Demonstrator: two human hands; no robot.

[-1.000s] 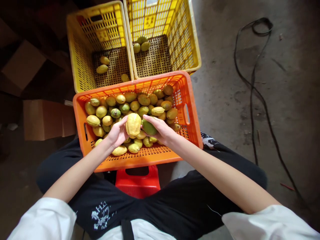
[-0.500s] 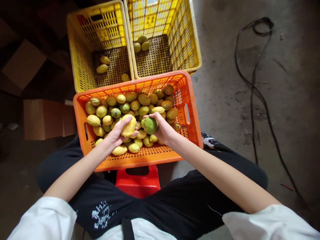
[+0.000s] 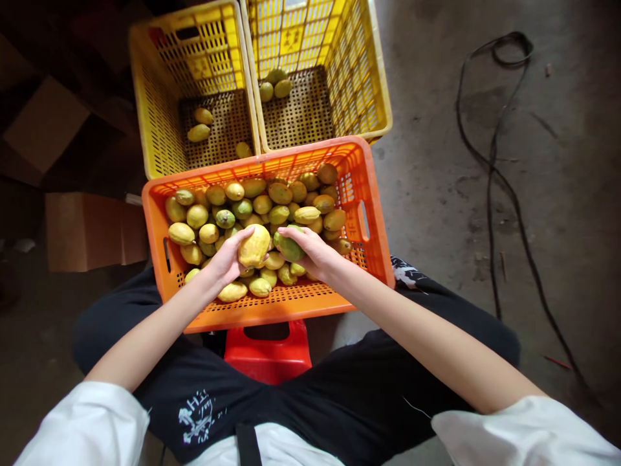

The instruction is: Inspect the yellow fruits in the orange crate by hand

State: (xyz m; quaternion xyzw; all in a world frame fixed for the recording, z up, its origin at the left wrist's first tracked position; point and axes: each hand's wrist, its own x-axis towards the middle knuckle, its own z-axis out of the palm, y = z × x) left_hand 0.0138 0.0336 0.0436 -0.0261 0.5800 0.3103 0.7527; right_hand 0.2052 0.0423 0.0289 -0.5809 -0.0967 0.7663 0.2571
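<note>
My left hand [image 3: 229, 257] is closed round a yellow lemon-like fruit [image 3: 254, 246], its thumb lying along the top. Just to the right, my right hand [image 3: 314, 251] grips a green fruit [image 3: 287, 246] of similar size, with the thumb across its upper side. The two fruits are held close together, side by side. Both hands are above an orange crate [image 3: 213, 318] that holds many yellow and greenish fruits [image 3: 279, 193]. My hands cover part of the pile.
Behind the orange crate stand a left yellow crate [image 3: 160, 116] and a right yellow crate [image 3: 356, 97], each with a few fruits inside. A red plastic stool [image 3: 268, 361] is between my legs. Cardboard boxes [image 3: 77, 232] lie at left; a black cable [image 3: 519, 207] crosses the floor at right.
Both fruits have turned a little in my hands. The yellow one has shifted slightly right, and my right thumb and fingers now cover more of the green one.
</note>
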